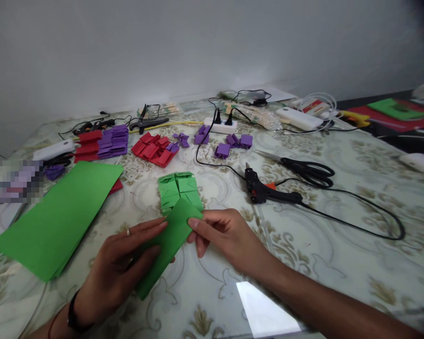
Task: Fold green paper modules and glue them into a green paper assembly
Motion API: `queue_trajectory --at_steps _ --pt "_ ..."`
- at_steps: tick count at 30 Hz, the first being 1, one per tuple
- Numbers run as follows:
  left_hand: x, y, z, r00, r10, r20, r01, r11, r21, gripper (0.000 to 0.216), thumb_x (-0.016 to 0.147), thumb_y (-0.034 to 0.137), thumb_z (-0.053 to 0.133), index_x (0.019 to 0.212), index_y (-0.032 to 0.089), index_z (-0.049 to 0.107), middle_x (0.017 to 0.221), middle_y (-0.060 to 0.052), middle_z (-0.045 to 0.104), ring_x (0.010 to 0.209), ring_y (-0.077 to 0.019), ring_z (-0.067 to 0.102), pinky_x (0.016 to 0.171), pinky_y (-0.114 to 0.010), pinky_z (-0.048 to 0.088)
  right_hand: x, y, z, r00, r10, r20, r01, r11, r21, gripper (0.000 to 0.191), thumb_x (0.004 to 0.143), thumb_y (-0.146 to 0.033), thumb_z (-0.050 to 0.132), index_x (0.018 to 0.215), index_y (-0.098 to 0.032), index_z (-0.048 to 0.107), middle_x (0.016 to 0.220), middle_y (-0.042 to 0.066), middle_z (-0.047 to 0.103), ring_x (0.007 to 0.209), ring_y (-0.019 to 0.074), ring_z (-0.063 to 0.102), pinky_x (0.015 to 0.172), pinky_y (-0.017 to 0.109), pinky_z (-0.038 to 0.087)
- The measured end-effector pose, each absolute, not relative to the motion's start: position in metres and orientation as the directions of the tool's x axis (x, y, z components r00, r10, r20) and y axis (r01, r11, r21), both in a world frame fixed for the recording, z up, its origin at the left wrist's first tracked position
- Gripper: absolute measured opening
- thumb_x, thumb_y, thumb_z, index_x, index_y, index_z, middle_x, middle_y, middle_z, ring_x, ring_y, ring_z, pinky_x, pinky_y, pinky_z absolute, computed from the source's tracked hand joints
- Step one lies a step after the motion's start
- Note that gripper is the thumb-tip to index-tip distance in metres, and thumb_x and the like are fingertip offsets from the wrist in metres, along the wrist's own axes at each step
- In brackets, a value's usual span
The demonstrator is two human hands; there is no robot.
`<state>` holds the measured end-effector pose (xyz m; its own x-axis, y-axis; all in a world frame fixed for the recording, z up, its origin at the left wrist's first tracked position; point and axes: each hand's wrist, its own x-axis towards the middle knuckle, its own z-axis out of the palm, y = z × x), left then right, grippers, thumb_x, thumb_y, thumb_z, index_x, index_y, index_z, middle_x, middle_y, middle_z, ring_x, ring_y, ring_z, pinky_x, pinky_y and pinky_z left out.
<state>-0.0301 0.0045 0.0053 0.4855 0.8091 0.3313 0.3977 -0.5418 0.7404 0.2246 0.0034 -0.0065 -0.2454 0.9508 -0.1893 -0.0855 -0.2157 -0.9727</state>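
A strip of green paper (173,230), which looks folded, is held slanting above the table between my two hands. My left hand (127,259) grips its left side, fingers on top and the thumb along the surface. At the upper right corner, my right hand (222,230) pinches the paper between thumb and fingers. Just beyond it lies a folded green paper piece (180,188) made of several square sections, partly covered by the strip. To the left is a stack of green paper sheets (63,216), with a bit of red paper (116,186) showing from under it.
A black glue gun (268,188) and black-handled scissors (304,169) lie on the right, a cord looping around. Red folded pieces (153,149) and purple folded pieces (222,150) sit farther back. Behind them are a white power strip (221,125) and pliers (144,122).
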Motion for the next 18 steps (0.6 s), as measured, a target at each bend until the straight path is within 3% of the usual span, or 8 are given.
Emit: queue_trajectory --at_steps 5,12,18 --pt "-0.028 0.005 0.005 0.475 0.814 0.336 0.386 -0.535 0.751 0.043 0.102 0.023 0.074 0.141 0.041 0.073 0.14 0.001 0.078 0.124 -0.0197 0.078 0.105 -0.027 0.065 0.224 0.004 -0.006 -0.291 0.929 -0.229 -0.137 -0.277 -0.951 0.052 0.081 -0.068 0.084 0.071 -0.017 0.076 0.058 0.0 0.071 0.053 0.0136 0.065 0.057 0.027 0.053" --pt "-0.03 0.004 0.002 0.481 0.833 0.272 0.417 -0.49 0.766 0.047 0.101 0.025 0.072 0.143 0.047 0.07 0.144 0.003 0.076 0.126 -0.0284 0.077 0.106 -0.042 0.067 0.219 0.003 -0.012 -0.301 0.919 -0.256 -0.137 -0.307 -0.942 0.055 0.076 -0.068 0.088 0.071 -0.015 0.077 0.059 0.001 0.073 0.052 0.0115 0.065 0.057 0.024 0.05" --pt "-0.029 0.003 0.002 0.451 0.871 0.196 0.438 -0.408 0.801 0.042 0.1 0.025 0.072 0.139 0.041 0.075 0.143 0.0 0.076 0.128 -0.0295 0.076 0.109 -0.042 0.064 0.218 0.002 -0.017 -0.375 0.88 -0.292 -0.133 -0.363 -0.922 0.058 0.073 -0.071 0.089 0.072 -0.015 0.076 0.063 0.003 0.075 0.054 0.0135 0.067 0.058 0.026 0.049"
